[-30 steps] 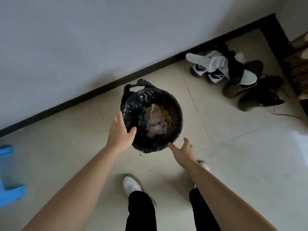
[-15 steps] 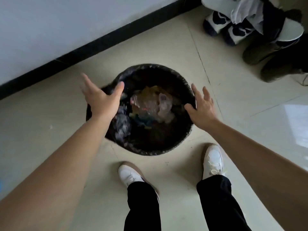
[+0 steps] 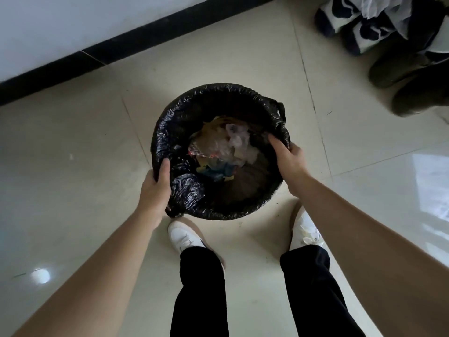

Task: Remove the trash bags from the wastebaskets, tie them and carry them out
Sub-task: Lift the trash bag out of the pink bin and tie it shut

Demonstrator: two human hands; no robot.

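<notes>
Now clamped on trash bag (image 3: 220,98) rim at frame centre, left hand (image 3: 155,188) and right hand (image 3: 288,159), open a moment ago; ready for lifting

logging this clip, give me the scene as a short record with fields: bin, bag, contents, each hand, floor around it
bin: round wastebasket on tiled floor, near the wall
bag: black trash bag lining it, edge folded over the rim, not tied
contents: crumpled clear plastic and coloured wrappers
left hand: gripping the bag at the near-left rim, thumb inside
right hand: gripping the bag at the right rim, fingers inside
floor around it: shoes piled top right; person's white shoes just below the bin
</notes>
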